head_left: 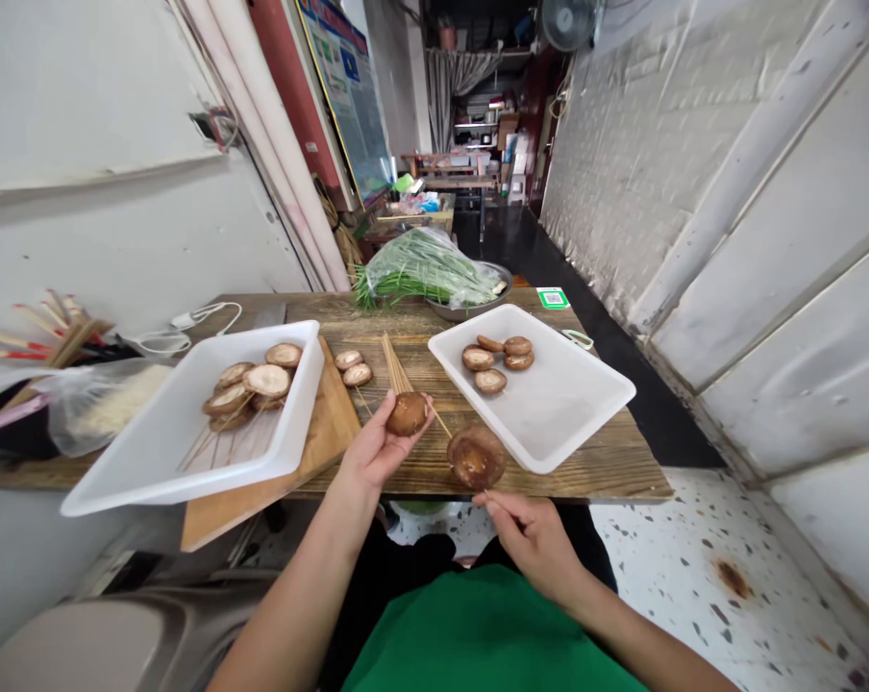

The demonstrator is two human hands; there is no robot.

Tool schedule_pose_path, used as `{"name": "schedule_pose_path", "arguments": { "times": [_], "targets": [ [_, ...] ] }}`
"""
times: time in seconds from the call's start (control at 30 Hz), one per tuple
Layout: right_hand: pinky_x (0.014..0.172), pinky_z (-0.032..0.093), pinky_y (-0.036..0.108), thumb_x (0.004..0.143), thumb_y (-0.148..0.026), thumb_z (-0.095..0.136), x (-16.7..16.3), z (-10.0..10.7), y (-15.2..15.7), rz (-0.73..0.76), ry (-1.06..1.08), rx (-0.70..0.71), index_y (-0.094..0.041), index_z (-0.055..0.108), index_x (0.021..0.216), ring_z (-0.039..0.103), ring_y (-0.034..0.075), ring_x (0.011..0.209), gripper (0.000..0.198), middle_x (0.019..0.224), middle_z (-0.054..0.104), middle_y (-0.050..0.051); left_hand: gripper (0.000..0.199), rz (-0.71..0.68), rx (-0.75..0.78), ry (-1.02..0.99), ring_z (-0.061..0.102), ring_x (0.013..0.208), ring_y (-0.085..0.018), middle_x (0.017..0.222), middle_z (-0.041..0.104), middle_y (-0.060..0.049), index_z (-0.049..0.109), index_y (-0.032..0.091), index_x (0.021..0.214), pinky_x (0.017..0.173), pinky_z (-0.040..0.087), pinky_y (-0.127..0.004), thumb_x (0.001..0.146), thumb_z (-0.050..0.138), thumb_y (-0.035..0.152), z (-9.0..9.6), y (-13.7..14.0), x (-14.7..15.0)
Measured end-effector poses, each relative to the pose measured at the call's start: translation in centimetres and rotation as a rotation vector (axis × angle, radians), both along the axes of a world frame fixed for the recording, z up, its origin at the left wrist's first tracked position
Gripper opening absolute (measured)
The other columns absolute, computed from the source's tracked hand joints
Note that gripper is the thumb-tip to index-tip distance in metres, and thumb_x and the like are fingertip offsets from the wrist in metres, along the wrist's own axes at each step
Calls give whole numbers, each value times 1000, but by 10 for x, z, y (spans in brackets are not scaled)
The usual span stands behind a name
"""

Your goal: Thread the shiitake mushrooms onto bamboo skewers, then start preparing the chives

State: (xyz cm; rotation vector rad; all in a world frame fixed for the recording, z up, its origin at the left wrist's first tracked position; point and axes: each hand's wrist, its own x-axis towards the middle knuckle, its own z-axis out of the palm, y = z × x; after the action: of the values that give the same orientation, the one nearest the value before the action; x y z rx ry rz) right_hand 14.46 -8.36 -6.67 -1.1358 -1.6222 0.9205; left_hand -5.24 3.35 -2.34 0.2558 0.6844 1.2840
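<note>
My left hand [377,447] is closed around a brown mushroom cap [409,414], held above the table's front edge. In my right hand [532,538] a thin skewer is pinched; a larger brown mushroom [476,458] sits on the skewer just above my fingertips. A bundle of bamboo skewers [397,363] lies on the table behind my left hand. Two mushrooms [358,375] rest beside that bundle, with a skewer running from them. The left white tray [136,432] has several skewered mushrooms [267,382] in it. Several loose mushrooms [490,381] lie in the right white tray [571,408].
Under the left tray is a wooden board [261,502]. Green stalks in a plastic bag [434,264] lie over a metal bowl [470,306] at the table's back. A white cable [189,322] and a bag of pale food [110,404] are on the left.
</note>
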Motion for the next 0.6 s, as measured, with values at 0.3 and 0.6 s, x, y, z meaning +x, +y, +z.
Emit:
{"name": "schedule_pose_path", "arguments": {
  "times": [0.3,0.6],
  "targets": [
    [44,31,21,87,-37,43,2,9,-20,143,49,-193,-13,68,85,26,8,44,34,50,36,-5,20,6,27,-19,58,102,-33,102,63,-23,54,3,99,80,52,-48,84,46,13,3,0,9],
    [41,17,22,84,-47,45,-1,7,-18,91,82,-295,-11,67,86,23,7,43,43,49,28,-6,19,52,26,-18,59,100,-30,100,64,-20,55,6,98,79,53,-47,85,43,14,8,-4,19]
  ]
}}
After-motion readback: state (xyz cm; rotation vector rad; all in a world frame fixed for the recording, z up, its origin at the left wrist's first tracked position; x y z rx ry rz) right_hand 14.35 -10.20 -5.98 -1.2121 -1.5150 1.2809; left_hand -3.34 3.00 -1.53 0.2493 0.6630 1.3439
